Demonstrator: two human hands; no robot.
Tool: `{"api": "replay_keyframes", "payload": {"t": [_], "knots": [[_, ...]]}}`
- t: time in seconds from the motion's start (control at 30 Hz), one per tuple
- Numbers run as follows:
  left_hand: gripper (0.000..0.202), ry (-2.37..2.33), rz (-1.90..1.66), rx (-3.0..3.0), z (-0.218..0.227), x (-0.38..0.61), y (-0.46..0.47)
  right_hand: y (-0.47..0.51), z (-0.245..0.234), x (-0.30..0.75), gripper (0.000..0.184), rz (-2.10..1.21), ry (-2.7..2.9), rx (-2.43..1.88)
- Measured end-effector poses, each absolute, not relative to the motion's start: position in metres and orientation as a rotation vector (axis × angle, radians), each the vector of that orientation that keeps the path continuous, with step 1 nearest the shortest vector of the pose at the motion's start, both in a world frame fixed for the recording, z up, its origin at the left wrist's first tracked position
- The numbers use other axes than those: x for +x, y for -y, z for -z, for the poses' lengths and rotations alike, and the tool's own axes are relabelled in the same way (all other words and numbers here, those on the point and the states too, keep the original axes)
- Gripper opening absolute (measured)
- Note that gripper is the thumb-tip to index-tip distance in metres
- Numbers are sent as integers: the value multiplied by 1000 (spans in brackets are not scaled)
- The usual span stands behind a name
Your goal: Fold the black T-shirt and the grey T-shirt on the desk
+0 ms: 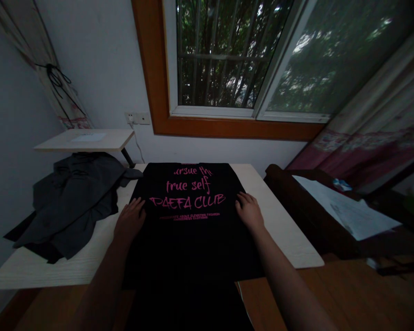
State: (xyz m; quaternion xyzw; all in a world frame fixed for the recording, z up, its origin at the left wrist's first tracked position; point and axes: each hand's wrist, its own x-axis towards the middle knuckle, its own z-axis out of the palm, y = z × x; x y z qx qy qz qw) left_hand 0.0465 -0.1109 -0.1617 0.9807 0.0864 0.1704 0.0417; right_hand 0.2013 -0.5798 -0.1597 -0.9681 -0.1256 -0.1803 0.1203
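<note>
A black T-shirt (189,243) with pink lettering lies spread flat on the pale table, its sides turned in to a rough rectangle. My left hand (130,219) rests on its left edge, fingers stretched forward over the cloth. On the opposite edge lies my right hand (250,210), palm down, the fingers slightly bent and touching the fabric. Neither hand grips anything that I can see. The near end of the shirt reaches the table's front edge, where it merges with more black cloth below.
A heap of dark grey clothing (79,197) lies on the left of the table (290,234), beneath a small raised shelf (55,141) with a paper on it. A brown sofa (279,197) holding a large white sheet (345,209) stands at the right. A window is behind.
</note>
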Motion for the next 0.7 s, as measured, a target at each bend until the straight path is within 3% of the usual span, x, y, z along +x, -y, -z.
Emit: {"api": "replay_keyframes", "payload": {"t": [0.47, 0.7], "knots": [[40, -265, -717, 2929, 158, 46, 109, 575, 142, 186, 36, 572, 55, -2852], [38, -557, -796, 2922, 145, 34, 108, 579, 136, 181, 39, 597, -105, -2961]]}}
